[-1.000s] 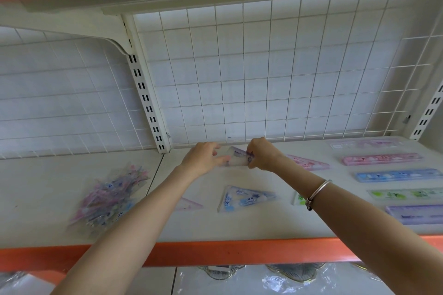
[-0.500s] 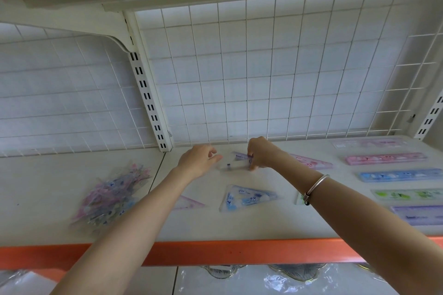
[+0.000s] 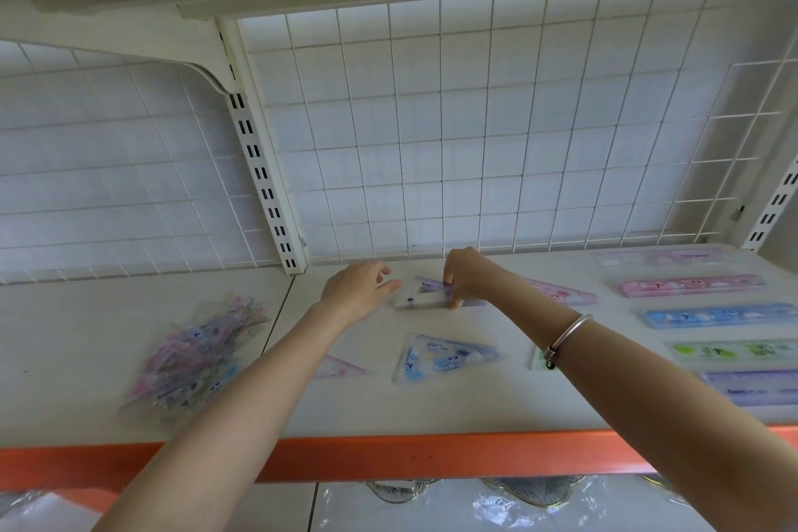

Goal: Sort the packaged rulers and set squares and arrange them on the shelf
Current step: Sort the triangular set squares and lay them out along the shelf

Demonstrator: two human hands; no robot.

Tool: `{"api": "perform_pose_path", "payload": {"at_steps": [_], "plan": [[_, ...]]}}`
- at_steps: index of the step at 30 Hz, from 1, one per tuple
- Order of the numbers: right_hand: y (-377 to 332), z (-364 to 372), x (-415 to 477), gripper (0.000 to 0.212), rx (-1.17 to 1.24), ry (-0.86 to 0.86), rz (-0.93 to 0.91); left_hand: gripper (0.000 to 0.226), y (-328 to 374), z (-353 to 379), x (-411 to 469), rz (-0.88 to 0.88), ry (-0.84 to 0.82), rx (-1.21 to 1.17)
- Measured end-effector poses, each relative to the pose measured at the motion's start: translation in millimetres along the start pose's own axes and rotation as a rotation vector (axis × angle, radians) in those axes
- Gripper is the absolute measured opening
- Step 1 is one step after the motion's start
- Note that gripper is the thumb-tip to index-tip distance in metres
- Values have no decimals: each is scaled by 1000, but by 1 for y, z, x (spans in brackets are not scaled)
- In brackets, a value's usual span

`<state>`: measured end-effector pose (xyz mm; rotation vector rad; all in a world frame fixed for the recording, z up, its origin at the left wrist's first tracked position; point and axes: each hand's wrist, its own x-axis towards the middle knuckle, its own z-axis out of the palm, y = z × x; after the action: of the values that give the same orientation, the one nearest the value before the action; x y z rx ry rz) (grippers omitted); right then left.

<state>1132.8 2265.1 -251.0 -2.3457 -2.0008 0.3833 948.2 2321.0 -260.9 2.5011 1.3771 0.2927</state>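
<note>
Set square [image 3: 425, 296]: purple pack, flat on shelf [image 3: 432, 410], near back grid.
Right hand [image 3: 468, 276]: fingers curled down, pinching its right end.
Left hand [image 3: 358, 292]: fingers relaxed, holding nothing, just beside its left corner; contact unclear.
Blue set square [image 3: 449, 356]: nearer front edge, apart.
Pink set square [image 3: 341, 367]: partly hidden by left forearm.
Ruler column [image 3: 725, 315]: 5 packs, right end.
Unsorted pile [image 3: 194, 354]: left bay.

Print on ruler packages [image 3: 691, 285] too blurred; no legible text.
</note>
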Motion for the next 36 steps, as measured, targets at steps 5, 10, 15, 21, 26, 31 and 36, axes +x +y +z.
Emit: {"api": "perform_pose_path", "payload": {"at_steps": [5,10,15,21,26,31,36], "plan": [[3,0,-3,36,37,2,9,42,-1,-1,-2,7,14,24],[8,0,-7,48,55,41,-13,41,-1,-4,-4,21,9,40],[8,-4,-22,56,124,94,-25,40,-3,-7,-7,46,-11,91],[5,-6,-40,53,174,150,-80,40,-3,-8,-14,80,3,95],[0,-4,-60,44,192,212,-147,36,-2,-9,-26,140,30,84],[-3,6,-77,41,217,159,-161,36,5,-9,-42,246,-37,22],[-7,12,-91,45,214,42,-135,68,26,-5,-57,271,-264,-13]]}}
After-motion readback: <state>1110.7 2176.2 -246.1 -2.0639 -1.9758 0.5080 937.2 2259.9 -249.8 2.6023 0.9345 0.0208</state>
